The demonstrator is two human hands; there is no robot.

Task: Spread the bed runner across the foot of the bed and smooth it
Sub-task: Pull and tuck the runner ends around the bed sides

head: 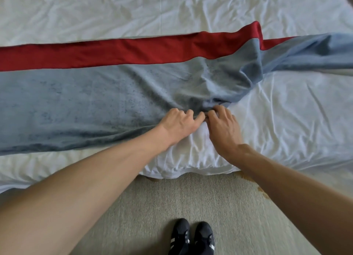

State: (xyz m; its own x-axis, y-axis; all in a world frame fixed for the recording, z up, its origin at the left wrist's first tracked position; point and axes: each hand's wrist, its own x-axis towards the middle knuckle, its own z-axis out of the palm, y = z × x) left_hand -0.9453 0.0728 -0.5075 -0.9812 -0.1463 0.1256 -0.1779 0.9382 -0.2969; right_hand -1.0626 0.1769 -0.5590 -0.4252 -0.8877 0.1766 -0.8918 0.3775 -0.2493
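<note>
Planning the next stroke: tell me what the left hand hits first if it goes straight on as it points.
Probably the right hand: the left hand points up-right at it, fingers nearly touching, on the bunched runner.

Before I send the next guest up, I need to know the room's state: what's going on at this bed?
A person stands at the foot of the bed. Their left hand and right hand, close together, grip the near edge of the bed runner. Its left stretch lies flat across the bed; its right stretch is bunched and twisted, so it is not yet smooth.
</note>
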